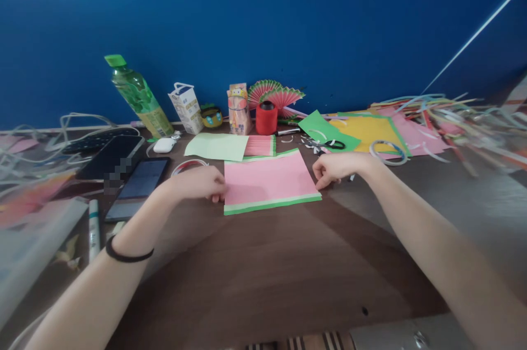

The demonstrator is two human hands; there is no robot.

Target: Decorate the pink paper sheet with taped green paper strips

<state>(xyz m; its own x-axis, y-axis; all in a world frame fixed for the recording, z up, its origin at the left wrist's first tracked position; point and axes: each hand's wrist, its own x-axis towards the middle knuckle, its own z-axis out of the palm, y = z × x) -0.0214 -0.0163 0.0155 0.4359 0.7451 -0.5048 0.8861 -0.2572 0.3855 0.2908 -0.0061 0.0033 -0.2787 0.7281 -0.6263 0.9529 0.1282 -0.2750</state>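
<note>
A sheet of pink paper (pixel 267 177) with a white and green strip along its near edge lies flat on the brown table. My left hand (pixel 208 182) is closed at the sheet's left edge, its fingers curled under. At the right edge, near the front corner, my right hand (pixel 335 168) pinches the paper with thumb and finger. Behind the sheet lie a pale green paper (pixel 217 146) and a pleated pink paper (pixel 261 145) with a green edge. Black-handled scissors (pixel 333 144) rest beyond my right hand among white paper scraps.
Along the blue wall stand a green bottle (pixel 140 97), a milk carton (pixel 186 107), a red container (pixel 266 118) and pink paper fans (pixel 284 96). Coloured sheets (pixel 362 133) and a tape roll (pixel 387 153) lie right; a phone (pixel 144 179) and marker (pixel 94 229) lie left.
</note>
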